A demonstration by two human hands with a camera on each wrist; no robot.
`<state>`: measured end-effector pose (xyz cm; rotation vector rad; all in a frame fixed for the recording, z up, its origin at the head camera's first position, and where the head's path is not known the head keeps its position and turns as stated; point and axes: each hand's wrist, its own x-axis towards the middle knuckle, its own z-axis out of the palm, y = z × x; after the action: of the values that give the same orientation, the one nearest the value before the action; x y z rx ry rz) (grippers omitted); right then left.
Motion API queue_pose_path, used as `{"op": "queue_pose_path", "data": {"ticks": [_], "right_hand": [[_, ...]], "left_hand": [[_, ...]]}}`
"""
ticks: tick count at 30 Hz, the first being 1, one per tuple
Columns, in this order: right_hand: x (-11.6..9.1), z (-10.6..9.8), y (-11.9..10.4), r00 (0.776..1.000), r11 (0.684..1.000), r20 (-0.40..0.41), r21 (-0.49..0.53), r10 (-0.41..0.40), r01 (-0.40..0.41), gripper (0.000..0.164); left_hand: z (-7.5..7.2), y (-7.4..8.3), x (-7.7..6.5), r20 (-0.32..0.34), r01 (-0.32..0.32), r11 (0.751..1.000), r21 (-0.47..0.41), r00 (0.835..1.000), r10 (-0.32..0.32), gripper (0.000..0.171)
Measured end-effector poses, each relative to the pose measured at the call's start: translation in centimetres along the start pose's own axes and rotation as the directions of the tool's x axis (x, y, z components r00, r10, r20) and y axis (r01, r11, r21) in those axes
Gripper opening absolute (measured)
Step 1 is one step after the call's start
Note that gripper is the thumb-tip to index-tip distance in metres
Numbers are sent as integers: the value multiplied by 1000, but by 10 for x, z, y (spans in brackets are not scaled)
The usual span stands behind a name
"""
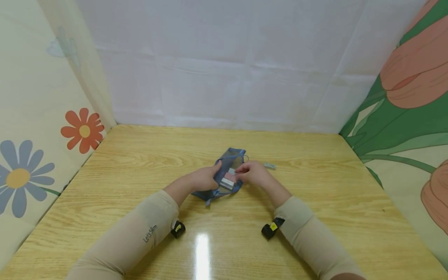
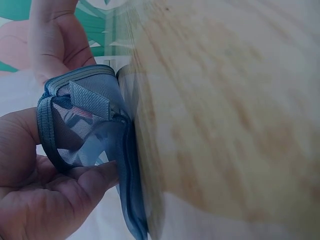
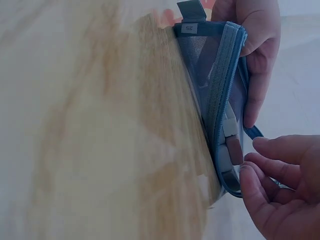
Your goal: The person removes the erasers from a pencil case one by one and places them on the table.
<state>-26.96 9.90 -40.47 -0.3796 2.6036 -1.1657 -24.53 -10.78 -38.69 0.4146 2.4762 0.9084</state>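
The left hand [image 1: 205, 179], fingers curled on the rim of the blue mesh zip pouch [image 3: 216, 105] midway between the yellow wood-grain tabletop's [image 1: 147, 149] side edges, should hold its mouth wide for the right hand [image 1: 254, 173], half-curled at the small pink rectangular block [image 3: 234, 151] inside, its grip unclear.

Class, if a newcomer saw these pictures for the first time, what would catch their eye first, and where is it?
Probably the open blue mesh pouch near the middle of the wooden table, held by the left hand, while the right hand reaches its small pink and white blocks. Then the big tulips at the head view's right edge, and the orange-red flower on its left.
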Motion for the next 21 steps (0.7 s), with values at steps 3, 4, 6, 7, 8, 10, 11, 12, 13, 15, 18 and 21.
{"op": "queue_pose_path", "data": {"ticks": [3,4,6,7,8,10,11,12,13,15,18,21], "right_hand": [[-1,0,0,1000,1000,-2,-13,0,0,20],[-1,0,0,1000,1000,-2,-15,-2,2,20],[-1,0,0,1000,1000,-2,-12,-5,5,20],[-2,1,0,1000,1000,-2,-9,-4,4,19],[-2,1,1,1000,1000,-3,-6,-6,6,19],[-2,2,2,1000,1000,-1,-9,-15,15,18],[-2,2,2,1000,1000,1,-8,-23,23,18],[-3,2,3,999,999,6,-11,-34,34,18],[-3,2,4,999,999,12,-11,-47,47,18],[-4,3,5,998,998,28,-9,-65,65,19],[-4,4,6,996,997,47,5,-73,72,23],[-3,6,7,997,998,45,8,-70,69,24]], "left_hand": [[0,0,0,-5,-5,1000,3,1000,5,90],[0,1,-1,-7,-4,1000,4,1000,4,90],[0,0,0,-8,-3,1000,4,1000,3,90],[0,0,0,-7,-4,1000,3,1000,4,90],[1,0,0,-6,-3,1000,1,1000,3,89],[1,-1,0,-3,-1,1000,-1,1000,1,89],[1,-1,1,0,2,1000,-4,1000,-2,89],[1,-1,1,2,1,1000,-6,1000,-1,88],[0,0,0,3,-1,1000,-7,1000,1,88],[0,0,0,4,0,1000,-7,1000,0,88],[0,0,0,3,-4,1000,-2,1000,4,88],[0,-1,0,4,-4,1000,3,1000,4,88]]}}
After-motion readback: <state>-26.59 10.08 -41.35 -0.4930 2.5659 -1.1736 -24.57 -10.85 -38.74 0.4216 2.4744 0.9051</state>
